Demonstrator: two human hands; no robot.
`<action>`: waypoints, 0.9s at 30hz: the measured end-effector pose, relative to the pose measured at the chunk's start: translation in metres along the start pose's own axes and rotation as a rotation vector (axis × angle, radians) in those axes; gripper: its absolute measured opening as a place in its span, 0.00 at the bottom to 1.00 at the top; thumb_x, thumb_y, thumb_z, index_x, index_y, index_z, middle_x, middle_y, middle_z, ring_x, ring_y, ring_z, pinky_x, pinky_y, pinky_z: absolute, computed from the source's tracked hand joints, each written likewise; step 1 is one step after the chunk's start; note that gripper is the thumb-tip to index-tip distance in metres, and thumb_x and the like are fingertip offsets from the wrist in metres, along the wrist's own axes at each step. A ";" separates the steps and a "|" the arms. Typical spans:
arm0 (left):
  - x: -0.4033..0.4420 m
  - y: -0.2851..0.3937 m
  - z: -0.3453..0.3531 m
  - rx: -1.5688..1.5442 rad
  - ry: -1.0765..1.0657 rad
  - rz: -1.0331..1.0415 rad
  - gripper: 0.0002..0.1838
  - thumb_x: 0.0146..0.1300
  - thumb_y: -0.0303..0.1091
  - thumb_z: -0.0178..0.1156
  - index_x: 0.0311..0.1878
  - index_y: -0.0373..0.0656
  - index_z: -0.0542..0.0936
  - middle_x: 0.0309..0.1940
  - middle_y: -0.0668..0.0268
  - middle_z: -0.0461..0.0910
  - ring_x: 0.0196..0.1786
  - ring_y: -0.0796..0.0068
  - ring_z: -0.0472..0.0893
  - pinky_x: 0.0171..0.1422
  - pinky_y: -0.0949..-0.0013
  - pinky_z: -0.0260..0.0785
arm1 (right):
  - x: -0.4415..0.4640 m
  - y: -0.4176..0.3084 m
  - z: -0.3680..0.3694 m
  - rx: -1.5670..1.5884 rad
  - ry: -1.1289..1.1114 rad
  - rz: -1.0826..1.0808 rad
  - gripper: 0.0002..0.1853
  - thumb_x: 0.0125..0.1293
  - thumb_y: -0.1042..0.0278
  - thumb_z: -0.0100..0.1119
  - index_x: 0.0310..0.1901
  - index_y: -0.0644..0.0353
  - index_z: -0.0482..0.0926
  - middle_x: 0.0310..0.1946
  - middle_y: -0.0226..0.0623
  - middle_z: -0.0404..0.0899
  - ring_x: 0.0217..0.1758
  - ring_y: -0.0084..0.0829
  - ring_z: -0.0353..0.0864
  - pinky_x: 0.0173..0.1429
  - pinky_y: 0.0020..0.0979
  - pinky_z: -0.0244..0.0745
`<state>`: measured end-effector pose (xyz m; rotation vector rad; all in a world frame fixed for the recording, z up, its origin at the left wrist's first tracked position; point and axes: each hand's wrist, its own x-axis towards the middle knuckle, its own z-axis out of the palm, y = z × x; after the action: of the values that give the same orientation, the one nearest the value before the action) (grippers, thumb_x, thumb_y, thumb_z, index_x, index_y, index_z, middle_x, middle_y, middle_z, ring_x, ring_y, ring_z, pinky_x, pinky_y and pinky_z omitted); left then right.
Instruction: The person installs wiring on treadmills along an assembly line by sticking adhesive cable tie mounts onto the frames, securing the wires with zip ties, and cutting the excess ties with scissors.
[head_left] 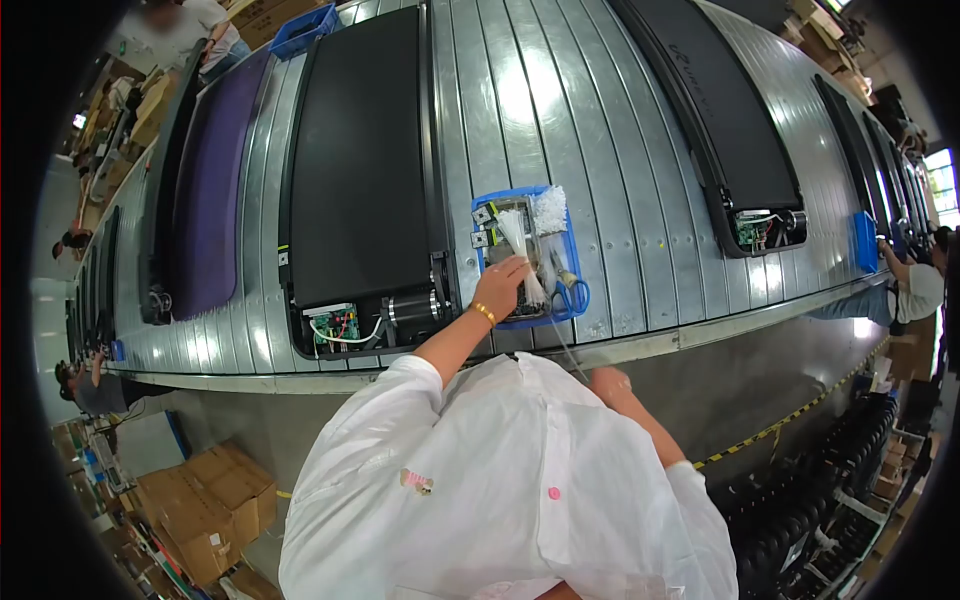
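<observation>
My left hand [503, 286] reaches into a blue tray [573, 244], its fingers closed around a bundle of white cable ties [515, 235]. Beside the bundle, the tray holds small white pieces [549, 212], black-and-white parts [482, 226] and blue-handled scissors [573, 297]. Near my body, below the table edge, my right hand [611, 386] is closed at one end of a thin pale strip [565, 345] that runs up toward the tray.
A treadmill base [365, 160] with exposed circuitry lies left of the tray, another [700, 110] to the right. A purple panel [212, 190] lies farther left. People [918, 285] stand along the table [640, 250]. Cardboard boxes [205, 510] sit on the floor.
</observation>
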<state>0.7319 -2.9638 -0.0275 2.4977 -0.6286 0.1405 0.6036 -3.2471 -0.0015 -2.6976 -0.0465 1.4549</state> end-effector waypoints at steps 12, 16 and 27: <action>-0.015 -0.069 0.063 -0.484 0.144 -1.313 0.24 0.46 0.46 0.60 0.39 0.33 0.80 0.38 0.48 0.81 0.42 0.55 0.81 0.47 0.58 0.69 | -0.044 0.170 0.191 0.467 0.018 0.475 0.13 0.58 0.68 0.52 0.42 0.63 0.81 0.47 0.50 0.78 0.52 0.47 0.77 0.55 0.42 0.73; -0.022 -0.101 0.081 -0.930 0.101 -1.325 0.22 0.53 0.37 0.60 0.48 0.33 0.77 0.40 0.58 0.79 0.40 0.62 0.77 0.46 0.61 0.69 | -0.031 0.163 0.156 0.539 0.276 0.428 0.09 0.56 0.68 0.54 0.34 0.61 0.81 0.41 0.49 0.80 0.48 0.48 0.78 0.52 0.43 0.74; -0.043 0.010 0.148 -1.259 0.367 -1.435 0.12 0.55 0.34 0.54 0.40 0.38 0.78 0.38 0.60 0.78 0.40 0.62 0.78 0.45 0.58 0.70 | -0.101 0.381 0.272 0.807 0.197 0.670 0.14 0.56 0.64 0.52 0.40 0.57 0.83 0.45 0.44 0.80 0.49 0.43 0.79 0.53 0.39 0.75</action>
<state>0.6841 -3.0340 -0.1571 1.1274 0.9952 -0.2652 0.3168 -3.6192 -0.0971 -2.1888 1.2548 0.9507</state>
